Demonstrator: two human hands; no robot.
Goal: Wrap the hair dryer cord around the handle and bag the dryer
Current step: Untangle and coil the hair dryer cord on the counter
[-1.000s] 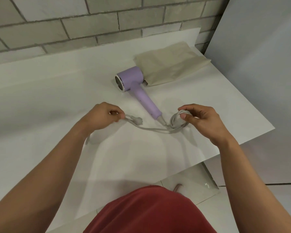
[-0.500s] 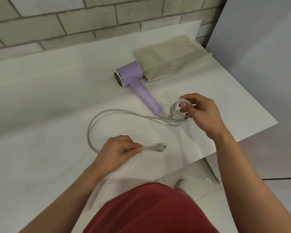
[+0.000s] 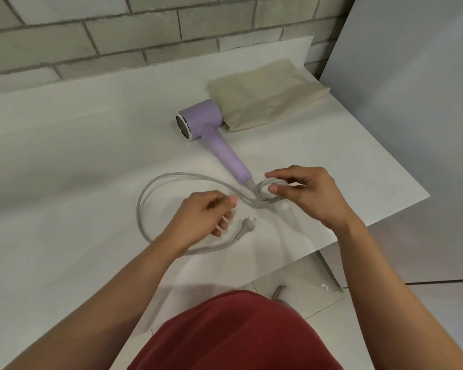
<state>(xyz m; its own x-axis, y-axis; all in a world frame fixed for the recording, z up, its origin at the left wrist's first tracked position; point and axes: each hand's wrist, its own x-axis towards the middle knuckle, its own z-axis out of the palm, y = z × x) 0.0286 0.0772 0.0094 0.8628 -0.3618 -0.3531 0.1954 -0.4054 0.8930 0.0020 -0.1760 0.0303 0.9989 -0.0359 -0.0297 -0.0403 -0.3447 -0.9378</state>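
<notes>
Cord [image 3: 145, 198], grey and slack, lay in one wide loop on the white desk [image 3: 64, 156], farthest left of the things there. One strand of the loop ran back towards the base of the dryer and the other curved round the near side to the plug. Behind it all stood a wall [image 3: 118, 36] of pale bricks.

Next came the lilac hair dryer [image 3: 203, 121], lying on its side towards the back of the desk. Its round head faced left and its handle [image 3: 230, 158] slanted down to the right with no cord around it.

The left hand [image 3: 206, 214] hovered just over the near strands of the loop. Its fingers were loosely curled and gripped nothing that could be seen; its thumb tip was close to the strand from the dryer. The plug [image 3: 247, 224] lay on the desk just right of that hand, apart from the fingers, with its prongs pointing up and to the right.

At the foot of the handle a small coil [image 3: 262, 186] of several turns of cord was pinched between the thumb and curled fingers of the right hand [image 3: 310, 198].

A flat beige bag [image 3: 265, 94] lay behind the dryer's head, touching or nearly touching it, close to the desk's far right corner. A plain grey panel [image 3: 412, 102] filled the right side
</notes>
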